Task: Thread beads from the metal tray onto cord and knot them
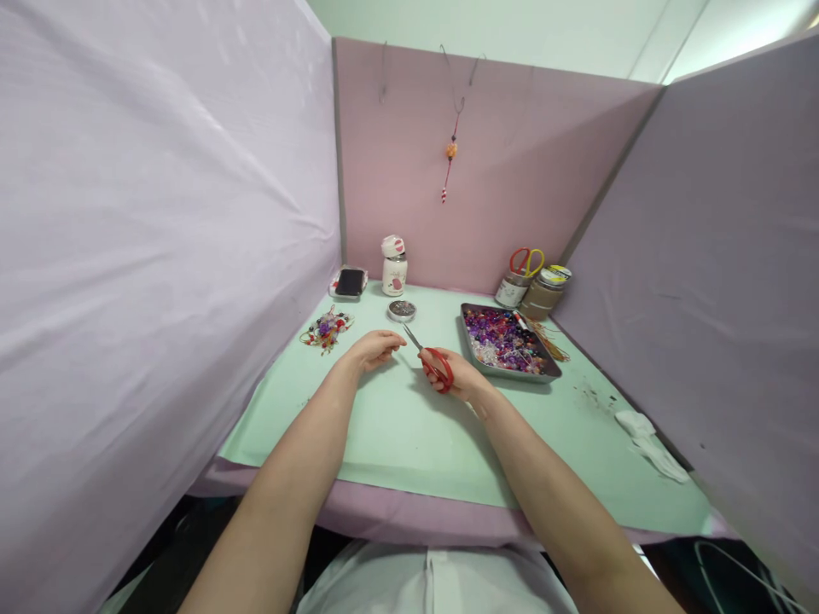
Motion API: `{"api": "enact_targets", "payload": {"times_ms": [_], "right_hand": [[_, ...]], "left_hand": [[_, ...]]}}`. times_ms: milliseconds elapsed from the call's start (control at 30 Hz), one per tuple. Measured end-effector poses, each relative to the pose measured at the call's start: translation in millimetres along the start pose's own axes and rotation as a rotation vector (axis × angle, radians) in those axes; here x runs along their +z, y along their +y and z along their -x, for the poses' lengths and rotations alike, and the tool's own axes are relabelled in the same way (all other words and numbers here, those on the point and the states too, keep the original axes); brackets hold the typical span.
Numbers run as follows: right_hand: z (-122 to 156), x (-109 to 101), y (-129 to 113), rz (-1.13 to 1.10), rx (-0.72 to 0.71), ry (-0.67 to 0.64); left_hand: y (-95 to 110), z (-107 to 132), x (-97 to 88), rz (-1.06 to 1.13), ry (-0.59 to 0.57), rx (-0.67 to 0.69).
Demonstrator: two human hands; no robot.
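My right hand (461, 375) grips a pair of scissors (441, 372) by their red handles. The blades look closed or nearly so and point up and left. Just left of the blade tips, my left hand (376, 350) is closed in a pinch, its thumb and forefinger together. Whatever sits in that pinch is too small to make out. Beyond both hands stands a small round tin (402, 311) with greyish contents. To the right of the scissors, a shallow metal tray (519, 375) holds many purple, red and clear beads.
Finished beaded strings (327, 331) lie in a heap at the left. At the back are a phone (351, 282), a white bottle (395, 267), and two jars, one (510, 292) holding scissors. A beaded cord (451, 151) hangs from a hook. White cloth (651, 447) lies at right.
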State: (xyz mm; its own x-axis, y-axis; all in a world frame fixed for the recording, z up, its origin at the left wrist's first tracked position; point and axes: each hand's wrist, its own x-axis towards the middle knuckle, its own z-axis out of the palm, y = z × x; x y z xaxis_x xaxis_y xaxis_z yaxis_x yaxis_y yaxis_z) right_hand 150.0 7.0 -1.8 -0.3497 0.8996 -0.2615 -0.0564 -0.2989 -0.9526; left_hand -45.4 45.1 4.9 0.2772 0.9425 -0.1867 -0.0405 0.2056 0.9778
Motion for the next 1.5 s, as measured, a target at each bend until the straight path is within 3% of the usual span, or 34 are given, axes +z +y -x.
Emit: {"api": "enact_targets", "payload": {"times_ms": [200,333,433,533,567,633,700,767,933,1000,1067,1100,1167,1233,1300,1400,1500], "right_hand": [[8,3,0,0.092,-0.054,0.056],[44,-4,-8,0.279,-0.219,0.224],[84,-38,-12,0.352,-0.373,0.495],[123,-93,-7,0.477,-0.403,0.815],[134,-112,-3,0.557,-0.354,0.928],[152,-141,6,0.842,-0.119,1.12],[162,-157,16,1.099,0.11,1.128],[164,-161,26,1.233,0.244,1.119],[155,-159,33,1.417,0.356,0.978],[156,-160,27,1.492,0.387,0.901],[160,-156,15,1.538,0.367,0.912],[160,-150,7,1.533,0.313,0.973],[152,-127,-11,1.477,0.03,1.021],[128,-93,-25,1.294,-0.389,0.815],[91,-57,-33,1.041,-0.635,0.575],[35,-18,-30,0.798,-0.703,0.384],[4,-4,-19,0.635,-0.662,0.352]], "left_hand": [[2,1,0.6,0.0,0.013,-0.018],[5,4,2.9,0.051,0.009,0.004],[7,5,5.9,0.103,0.013,0.018],[6,3,8.4,0.147,0.002,0.027],[5,2,9.1,0.161,-0.01,0.031],[3,0,10.1,0.185,-0.034,0.043],[1,-2,11.2,0.204,-0.055,0.052],[-1,-3,12.2,0.217,-0.069,0.052],[-1,-2,14.7,0.22,-0.076,0.043],[0,-1,15.9,0.226,-0.084,0.045],[1,0,17.2,0.225,-0.105,0.046],[2,1,18.0,0.22,-0.124,0.047],[3,2,19.8,0.203,-0.171,0.052],[3,4,21.7,0.186,-0.217,0.059],[3,6,23.4,0.17,-0.25,0.055],[3,8,24.1,0.148,-0.257,0.037],[1,7,23.2,0.15,-0.267,0.05]]}}
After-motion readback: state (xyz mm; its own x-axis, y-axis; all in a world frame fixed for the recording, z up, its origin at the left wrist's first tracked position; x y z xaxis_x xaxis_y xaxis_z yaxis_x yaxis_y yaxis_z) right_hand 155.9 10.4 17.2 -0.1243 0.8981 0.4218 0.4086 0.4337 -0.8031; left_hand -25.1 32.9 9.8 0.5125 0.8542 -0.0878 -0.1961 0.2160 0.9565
